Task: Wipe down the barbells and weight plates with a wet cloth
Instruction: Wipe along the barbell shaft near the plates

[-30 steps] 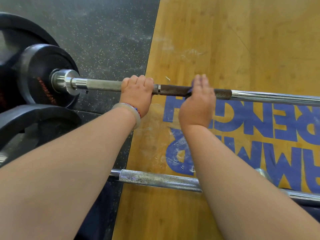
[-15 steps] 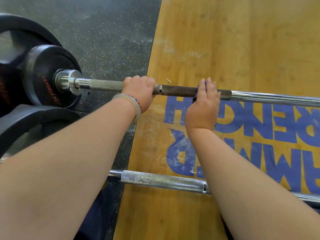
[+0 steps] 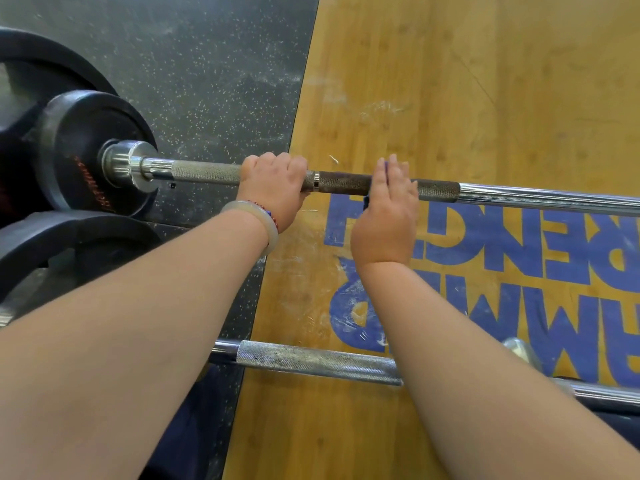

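Risk of cloth [image 3: 366,201] snagging on rough knurling, slipping from under right hand [image 3: 384,209], flat-fingered, merely pressing; left hand [image 3: 273,183] wrapped round barbell [image 3: 346,182].

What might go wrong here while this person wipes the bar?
1. The right hand seems to press the blue cloth onto the upper barbell with flat fingers, so the cloth may slip off or skip the bar's underside.
2. That bar is loaded with round weight plates, so it might roll under rubbing; only the left hand grips it.
3. A second barbell lies beneath the forearms, easy to bump.
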The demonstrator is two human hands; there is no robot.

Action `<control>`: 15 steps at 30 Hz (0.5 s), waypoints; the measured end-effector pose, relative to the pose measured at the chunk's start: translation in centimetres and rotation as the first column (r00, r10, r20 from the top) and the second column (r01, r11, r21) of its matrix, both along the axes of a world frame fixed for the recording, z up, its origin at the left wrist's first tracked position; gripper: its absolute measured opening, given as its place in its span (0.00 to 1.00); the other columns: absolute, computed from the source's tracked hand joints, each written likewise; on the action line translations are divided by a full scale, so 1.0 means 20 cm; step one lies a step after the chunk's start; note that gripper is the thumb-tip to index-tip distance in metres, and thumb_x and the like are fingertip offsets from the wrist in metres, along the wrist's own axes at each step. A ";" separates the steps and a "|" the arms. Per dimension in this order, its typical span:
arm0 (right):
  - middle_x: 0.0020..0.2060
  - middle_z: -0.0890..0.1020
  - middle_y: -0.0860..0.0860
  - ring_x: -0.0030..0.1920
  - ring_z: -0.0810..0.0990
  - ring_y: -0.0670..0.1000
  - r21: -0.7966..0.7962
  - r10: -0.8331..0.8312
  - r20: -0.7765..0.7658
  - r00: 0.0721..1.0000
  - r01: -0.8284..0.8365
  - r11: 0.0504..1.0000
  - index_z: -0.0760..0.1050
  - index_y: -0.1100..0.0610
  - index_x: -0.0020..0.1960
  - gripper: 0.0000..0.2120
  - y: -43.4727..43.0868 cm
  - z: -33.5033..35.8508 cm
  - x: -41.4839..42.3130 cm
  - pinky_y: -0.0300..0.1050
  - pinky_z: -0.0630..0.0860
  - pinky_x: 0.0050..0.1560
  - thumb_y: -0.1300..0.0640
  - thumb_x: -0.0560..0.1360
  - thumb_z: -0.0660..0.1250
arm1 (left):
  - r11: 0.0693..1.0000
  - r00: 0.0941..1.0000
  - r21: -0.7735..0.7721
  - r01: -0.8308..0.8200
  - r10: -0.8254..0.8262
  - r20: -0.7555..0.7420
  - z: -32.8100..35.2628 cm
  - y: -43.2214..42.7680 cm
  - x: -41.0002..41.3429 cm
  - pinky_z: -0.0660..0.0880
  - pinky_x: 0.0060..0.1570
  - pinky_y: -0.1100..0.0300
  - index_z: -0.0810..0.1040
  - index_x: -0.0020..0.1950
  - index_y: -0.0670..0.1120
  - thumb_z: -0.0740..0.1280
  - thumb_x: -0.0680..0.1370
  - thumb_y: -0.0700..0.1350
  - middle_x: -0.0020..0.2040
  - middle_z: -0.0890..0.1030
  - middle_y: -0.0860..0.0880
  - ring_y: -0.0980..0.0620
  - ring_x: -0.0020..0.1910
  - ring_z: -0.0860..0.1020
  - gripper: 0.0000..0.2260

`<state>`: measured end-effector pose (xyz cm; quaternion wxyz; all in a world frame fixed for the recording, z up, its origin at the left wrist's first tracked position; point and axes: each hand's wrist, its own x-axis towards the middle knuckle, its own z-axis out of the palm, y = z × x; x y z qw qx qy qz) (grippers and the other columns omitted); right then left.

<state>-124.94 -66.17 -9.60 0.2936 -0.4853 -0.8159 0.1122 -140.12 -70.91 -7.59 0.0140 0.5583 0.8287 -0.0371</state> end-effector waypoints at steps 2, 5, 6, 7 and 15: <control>0.68 0.71 0.61 0.70 0.67 0.63 0.057 0.182 0.043 0.982 -0.185 0.981 0.69 0.66 0.69 0.30 -0.04 -0.02 -0.04 0.54 0.57 0.71 0.76 0.66 0.60 | 1.000 1.000 0.003 0.004 -0.004 -0.008 -0.01 0.00 0.00 0.63 0.52 0.52 0.70 0.59 0.47 0.56 0.81 0.54 0.51 0.75 0.48 0.45 0.51 0.72 0.13; 0.69 0.70 0.59 0.70 0.67 0.60 0.085 0.372 0.147 0.917 -0.386 0.919 0.68 0.65 0.69 0.29 -0.06 -0.03 -0.05 0.52 0.57 0.71 0.76 0.68 0.60 | 1.000 1.000 -0.007 0.014 -0.014 -0.018 -0.01 0.01 -0.01 0.63 0.52 0.52 0.69 0.59 0.47 0.56 0.81 0.53 0.52 0.75 0.47 0.45 0.52 0.73 0.12; 0.69 0.71 0.59 0.70 0.67 0.60 0.100 0.379 0.181 0.908 -0.400 0.911 0.69 0.65 0.69 0.28 -0.03 -0.03 -0.04 0.52 0.57 0.72 0.74 0.70 0.58 | 1.000 1.000 -0.011 0.014 -0.014 -0.013 -0.01 0.01 -0.02 0.64 0.52 0.52 0.69 0.58 0.47 0.56 0.81 0.53 0.51 0.75 0.47 0.45 0.51 0.73 0.12; 0.69 0.71 0.60 0.70 0.68 0.60 0.120 0.359 0.207 0.910 -0.388 0.914 0.69 0.64 0.69 0.27 0.01 -0.02 -0.01 0.51 0.56 0.72 0.73 0.71 0.57 | 1.000 1.000 -0.016 0.013 -0.014 -0.003 0.00 0.02 -0.02 0.64 0.52 0.52 0.70 0.58 0.47 0.57 0.81 0.53 0.51 0.75 0.48 0.45 0.51 0.73 0.12; 0.67 0.71 0.62 0.69 0.68 0.63 0.045 0.093 0.041 0.995 -0.094 0.994 0.70 0.67 0.67 0.28 0.03 0.01 -0.02 0.54 0.57 0.70 0.74 0.68 0.56 | 0.970 0.997 -0.241 0.042 -0.025 0.076 0.08 0.11 -0.07 0.64 0.45 0.53 0.64 0.50 0.48 0.60 0.80 0.54 0.43 0.71 0.49 0.46 0.44 0.72 0.11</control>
